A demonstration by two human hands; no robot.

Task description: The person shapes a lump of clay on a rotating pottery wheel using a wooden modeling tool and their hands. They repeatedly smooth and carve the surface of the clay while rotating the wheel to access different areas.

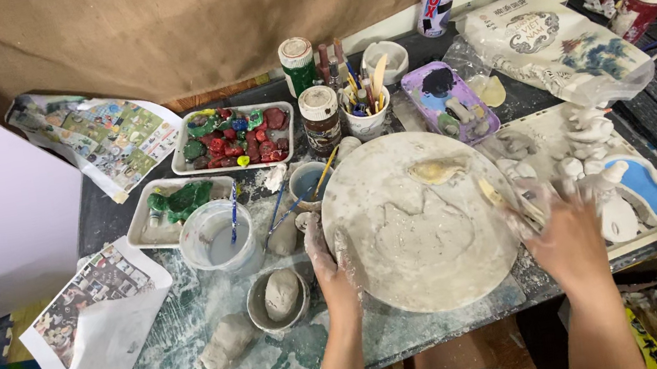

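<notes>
A round, clay-smeared board (410,276) lies in front of me with a flat slab of grey clay (424,234) on it and a small yellowish lump (438,169) near its far rim. My left hand (332,265), coated in clay, rests its fingers on the board's left edge. At the board's right edge my right hand (565,237) is closed around a thin wooden tool (494,194) whose tip points onto the board; the hand is blurred.
Left of the board stand a bowl holding a clay lump (280,297), a loose clay lump (227,343) and a water cup (218,241). Trays of red and green painted pieces (234,136), jars, a brush cup (366,111) and a purple tray (450,100) crowd the back. White figures (601,172) stand right.
</notes>
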